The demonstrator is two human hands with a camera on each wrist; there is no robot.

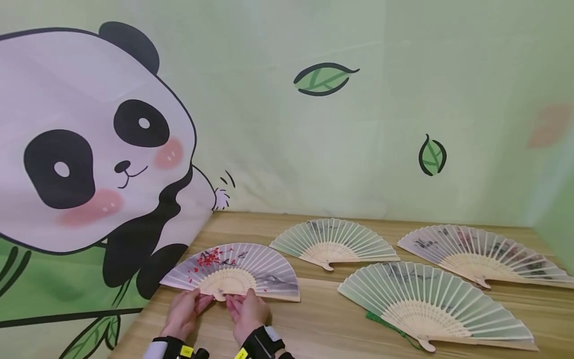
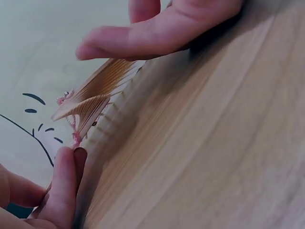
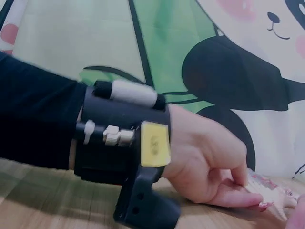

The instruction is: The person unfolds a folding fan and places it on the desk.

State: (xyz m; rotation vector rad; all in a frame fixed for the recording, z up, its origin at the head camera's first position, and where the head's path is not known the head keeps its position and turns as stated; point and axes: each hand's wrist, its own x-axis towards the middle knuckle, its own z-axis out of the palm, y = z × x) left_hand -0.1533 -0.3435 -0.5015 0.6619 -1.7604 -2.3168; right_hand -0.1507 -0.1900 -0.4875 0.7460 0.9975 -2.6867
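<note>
A purple folding fan (image 1: 269, 281) with red blossoms lies spread at the left of the table, its ribs and pivot toward me. At its lower edge, left of the pivot, my left hand (image 1: 181, 311) pinches the fan between thumb and fingers. My right hand (image 1: 252, 314) holds the same edge just right of the pivot, thumb on top. In the left wrist view the fan's wooden ribs (image 2: 90, 98) appear edge-on, with a pink cord (image 2: 76, 138) at the pivot. The right wrist view shows my left hand (image 3: 209, 157) gripping the edge; little of my right hand appears.
Several other spread fans lie on the wooden table (image 1: 314, 324): a green fan (image 1: 296, 244) behind, a larger green fan (image 1: 498, 319) with a green tassel (image 1: 394, 329) in front right, and a flowered fan (image 1: 430, 242) at far right. A panda-printed cloth (image 1: 251, 124) stands behind.
</note>
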